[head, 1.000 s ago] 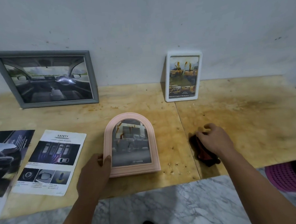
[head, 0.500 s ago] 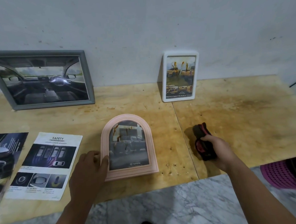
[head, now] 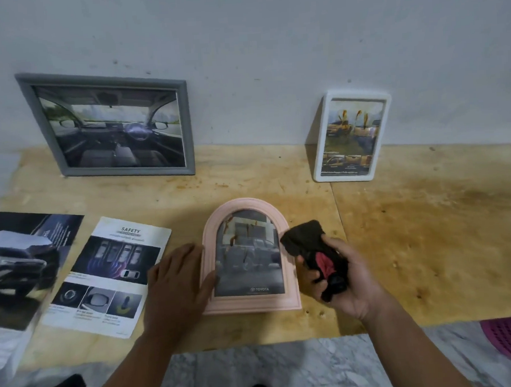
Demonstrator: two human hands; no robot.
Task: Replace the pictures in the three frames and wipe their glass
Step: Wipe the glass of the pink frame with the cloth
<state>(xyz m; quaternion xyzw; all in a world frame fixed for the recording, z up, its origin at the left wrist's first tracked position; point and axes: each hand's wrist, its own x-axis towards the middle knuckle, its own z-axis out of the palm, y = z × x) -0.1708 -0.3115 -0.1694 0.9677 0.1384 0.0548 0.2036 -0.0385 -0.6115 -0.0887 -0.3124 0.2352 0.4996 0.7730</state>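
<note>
Since the earlier frame the right hand (head: 345, 273) has lifted the black-and-red cloth (head: 313, 251) off the plywood and brought it left, now just beside the right edge of the pink arched frame (head: 248, 257); left hand has barely moved. Left to right: car brochure (head: 21, 264), SAFETY leaflet (head: 107, 275), then left hand (head: 177, 281) lying flat with straight fingers against the frame's left edge, thumb on its border. Pink frame lies flat on the plywood board (head: 428, 228) between both hands. Right hand grips the bunched cloth, fingers curled round it. Grey frame (head: 108, 124) and white frame (head: 350, 136) lean on the wall behind.
</note>
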